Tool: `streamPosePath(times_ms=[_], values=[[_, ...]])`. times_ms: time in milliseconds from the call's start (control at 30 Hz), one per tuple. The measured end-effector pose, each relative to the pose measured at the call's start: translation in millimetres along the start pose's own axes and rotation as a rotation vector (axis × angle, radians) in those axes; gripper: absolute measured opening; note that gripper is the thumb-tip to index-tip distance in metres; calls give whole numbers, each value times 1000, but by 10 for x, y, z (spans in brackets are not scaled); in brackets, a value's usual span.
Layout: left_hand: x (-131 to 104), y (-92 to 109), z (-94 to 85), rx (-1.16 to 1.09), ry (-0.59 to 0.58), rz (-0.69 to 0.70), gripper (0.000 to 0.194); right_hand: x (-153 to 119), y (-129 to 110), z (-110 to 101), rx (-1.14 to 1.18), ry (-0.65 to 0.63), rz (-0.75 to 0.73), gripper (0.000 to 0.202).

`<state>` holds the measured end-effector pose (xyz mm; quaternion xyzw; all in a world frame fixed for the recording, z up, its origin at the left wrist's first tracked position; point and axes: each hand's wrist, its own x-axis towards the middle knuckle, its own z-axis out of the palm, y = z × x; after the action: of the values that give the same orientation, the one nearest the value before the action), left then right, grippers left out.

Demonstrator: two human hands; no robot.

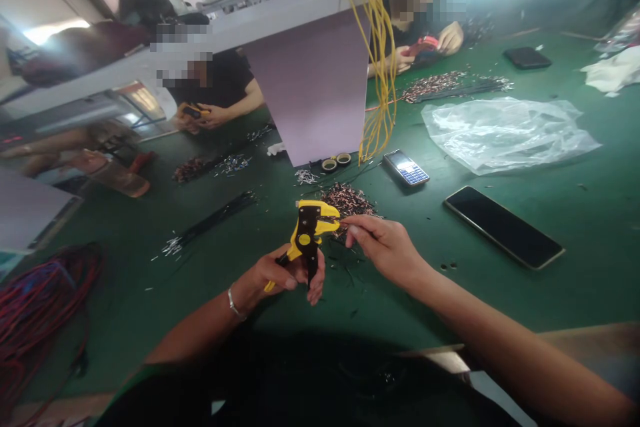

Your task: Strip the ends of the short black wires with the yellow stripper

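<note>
Wrapped round the handles of a yellow and black wire stripper (306, 233) is my left hand (287, 272); a bracelet circles that wrist. The tool stands tilted, with its jaws pointing right. At the jaws, my right hand (383, 240) pinches a short thin wire, mostly hidden by the fingertips. Just behind the tool lies a pile of short wire pieces (350, 199) with copper-coloured and black parts. Loose dark bits are scattered on the green table (400, 320) below my right hand.
Right of the pile lie a keypad phone (406, 168), a large black smartphone (504, 227) and a clear plastic bag (510, 130). Yellow cables (377, 67) hang over a pale divider (315, 87). Black wires (213, 219) and a red cable coil (45, 313) lie left. People work opposite.
</note>
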<state>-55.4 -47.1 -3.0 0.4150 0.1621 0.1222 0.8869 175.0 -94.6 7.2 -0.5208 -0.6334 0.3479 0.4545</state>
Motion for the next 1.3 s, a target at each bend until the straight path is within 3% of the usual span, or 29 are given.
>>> streamPosePath(times_ms=[933,1300], values=[[-3,-53,-37,91,3,62,42,-20,-13,13,2,29,-42,28],[-24,-85,-75,113,-3,96,32,-14,-13,19,1,28,-33,30]])
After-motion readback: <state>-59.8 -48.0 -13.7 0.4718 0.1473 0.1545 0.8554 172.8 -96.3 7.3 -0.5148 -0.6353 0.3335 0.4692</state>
